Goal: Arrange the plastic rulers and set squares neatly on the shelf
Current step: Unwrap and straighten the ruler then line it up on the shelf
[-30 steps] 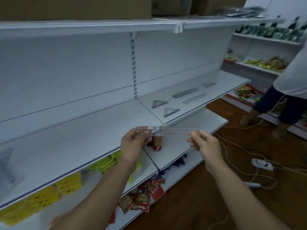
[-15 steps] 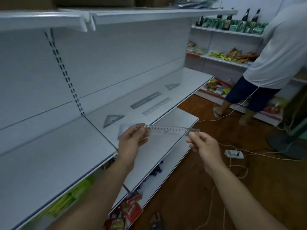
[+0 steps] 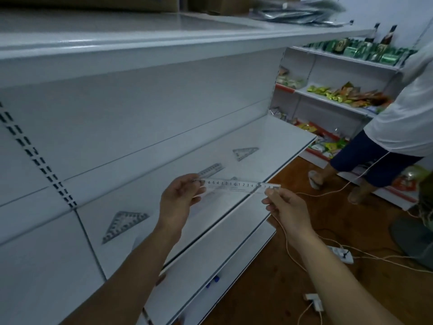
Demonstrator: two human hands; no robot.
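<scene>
A clear plastic ruler (image 3: 239, 185) is held level in front of the white shelf (image 3: 276, 139). My left hand (image 3: 179, 202) pinches its left end and my right hand (image 3: 287, 211) pinches its right end. On the shelf lie a set square (image 3: 123, 225) at the near left, another ruler (image 3: 210, 170) partly hidden behind my left hand, and a second set square (image 3: 244, 152) further right. A small clear piece (image 3: 233, 178) shows just above the held ruler.
A person in a white shirt (image 3: 403, 123) stands at the right by shelves of packaged goods (image 3: 339, 95). White cables and a power strip (image 3: 341, 254) lie on the wooden floor. A lower shelf (image 3: 222, 249) juts out below.
The view has swung right and closer to the shelf. Both hands keep the same pinch on the ruler, now held over the shelf's front edge.
</scene>
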